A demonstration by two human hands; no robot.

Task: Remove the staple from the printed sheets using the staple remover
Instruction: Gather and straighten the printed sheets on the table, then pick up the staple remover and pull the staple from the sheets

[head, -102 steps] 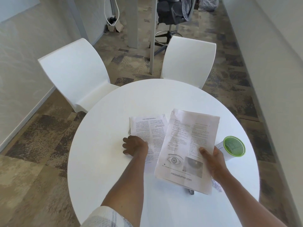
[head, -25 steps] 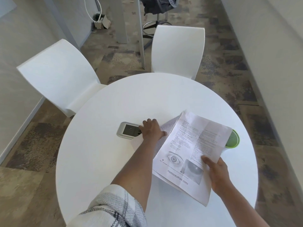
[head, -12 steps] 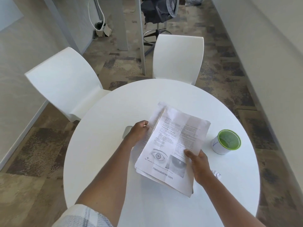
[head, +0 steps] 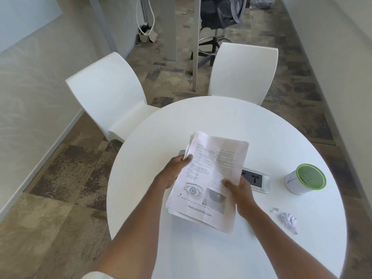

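Observation:
A stack of printed sheets [head: 211,174], with an eye drawing and the line "mebooksfree.com" on the top page, hangs above the round white table [head: 221,258]. My left hand [head: 175,170] grips the stack's left edge with the thumb on top. My right hand [head: 239,188] grips the right edge lower down. No staple and no staple remover can be made out in this view.
A silver socket panel [head: 256,180] is set in the table just right of the sheets. A white cup with a green rim [head: 304,180] stands at the right. Crumpled paper bits [head: 287,219] lie near the right edge. Two white chairs [head: 108,97] stand behind the table.
My left hand picked up the second bundle from the table and joined it to the sheets in my right hand; now both hands hold one stack.

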